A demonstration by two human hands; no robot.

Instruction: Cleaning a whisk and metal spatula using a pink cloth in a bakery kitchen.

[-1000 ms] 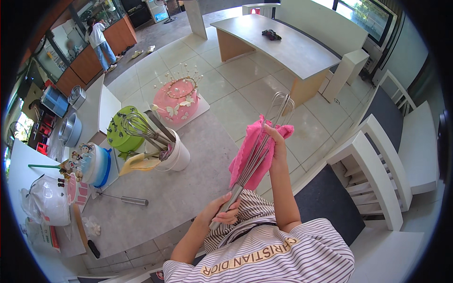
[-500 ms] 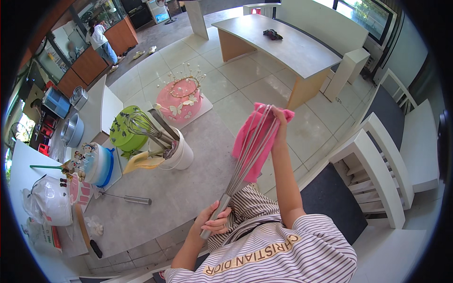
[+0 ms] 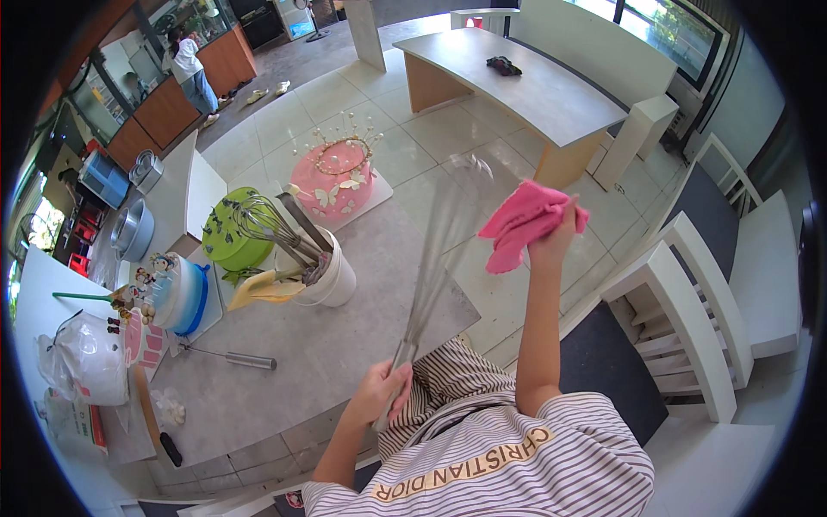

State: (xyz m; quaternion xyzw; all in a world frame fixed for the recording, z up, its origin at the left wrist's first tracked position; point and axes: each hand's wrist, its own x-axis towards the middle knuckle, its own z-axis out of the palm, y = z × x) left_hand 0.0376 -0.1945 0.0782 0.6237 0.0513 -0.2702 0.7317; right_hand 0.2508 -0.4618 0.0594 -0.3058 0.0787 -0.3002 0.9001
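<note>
My left hand (image 3: 379,392) is closed round the handle of a large wire whisk (image 3: 424,297), which points up and away from me and is smeared by motion. Bunched in my right hand (image 3: 554,241) is a pink cloth (image 3: 527,226), held up to the right of the whisk and apart from it. On the grey table (image 3: 345,379) to my left, a white bucket (image 3: 334,280) holds several whisks and other utensils, with a yellow spatula (image 3: 257,290) leaning out. A thin tool with a metal handle (image 3: 251,360) lies nearer the table's front.
Behind the bucket stand a pink cake (image 3: 332,185) with a beaded crown and a green cake (image 3: 233,228). A blue and white cake (image 3: 177,297) sits left. White chairs (image 3: 689,327) are at my right. A person (image 3: 185,69) stands far off.
My right hand has pulled the pink cloth off the whisk's wires and moved right with it. The whisk has swung more upright in my left hand.
</note>
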